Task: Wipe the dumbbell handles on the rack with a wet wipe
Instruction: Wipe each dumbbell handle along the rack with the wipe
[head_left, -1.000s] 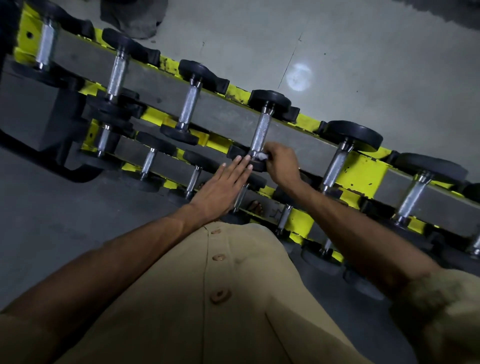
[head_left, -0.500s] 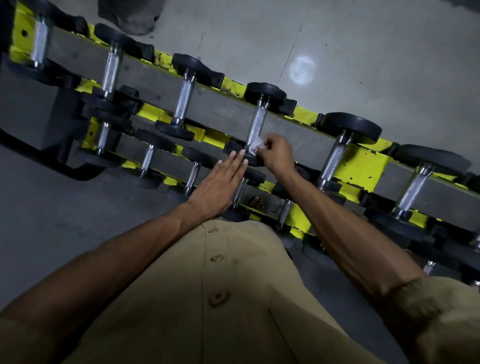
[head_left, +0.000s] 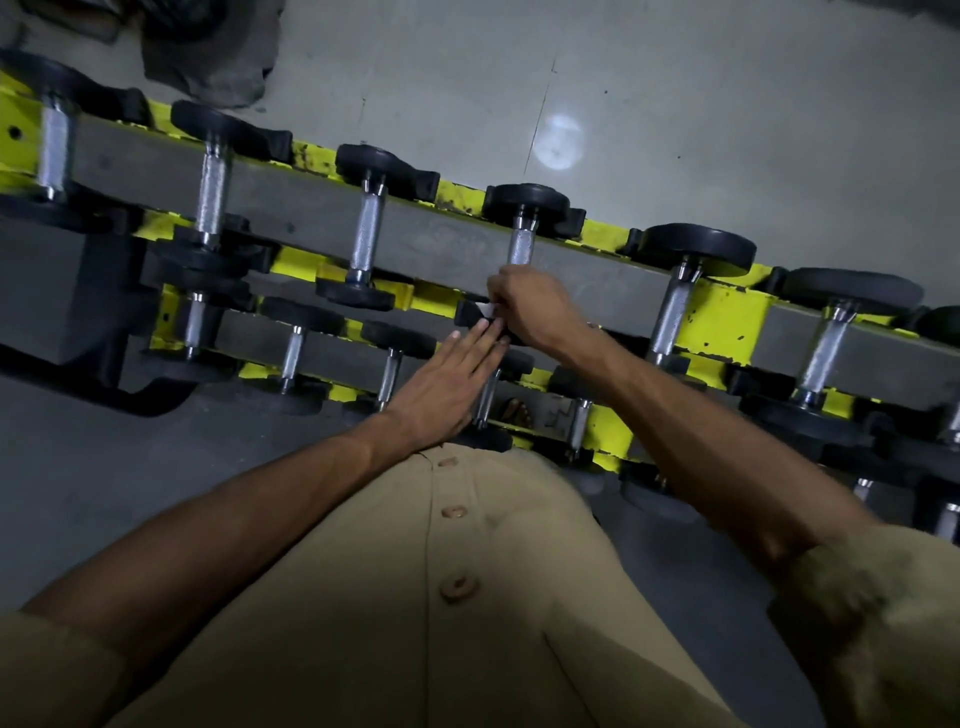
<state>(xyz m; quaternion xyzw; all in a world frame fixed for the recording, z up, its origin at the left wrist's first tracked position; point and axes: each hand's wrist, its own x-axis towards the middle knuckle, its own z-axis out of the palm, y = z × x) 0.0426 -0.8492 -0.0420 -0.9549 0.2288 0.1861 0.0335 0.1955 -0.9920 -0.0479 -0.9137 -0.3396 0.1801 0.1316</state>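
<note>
The right hand (head_left: 535, 306) gripped the wet wipe (head_left: 488, 310), seemingly round the dumbbell handle (head_left: 521, 247), the left hand (head_left: 441, 387) lay flat; loosening might drop it.

1. The right hand (head_left: 535, 306) covers the lower part of the dumbbell handle (head_left: 521, 245); only a white corner of the wipe (head_left: 488, 310) shows.
2. The left hand (head_left: 441, 384) hides part of a lower handle (head_left: 485, 400).
3. The rack (head_left: 722, 317) runs past both side edges.
4. The grey bundle (head_left: 208, 57) on the floor is cut off at the top, too dim to tell.
</note>
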